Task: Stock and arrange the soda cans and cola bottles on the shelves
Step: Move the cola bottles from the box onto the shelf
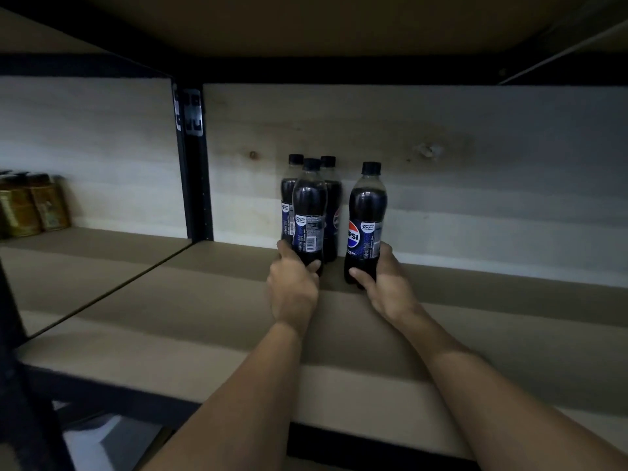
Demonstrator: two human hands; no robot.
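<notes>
Several dark cola bottles with black caps stand near the back of a tan shelf point(210, 321). My left hand point(293, 287) grips the base of the front-left bottle point(308, 212), which stands upright on the board. Two more bottles stand right behind it: one at the back left point(288, 195) and one at the back right point(332, 205). My right hand point(384, 280) grips the lower part of a separate bottle point(367, 219) with a Pepsi label, a short gap to the right of the group. Whether this bottle rests on the shelf I cannot tell.
A black metal upright point(195, 171) splits the shelving into two bays. In the left bay, gold-coloured tins point(32, 205) stand against the back panel. An upper shelf point(306, 22) hangs low overhead. Pale wood panels close the back.
</notes>
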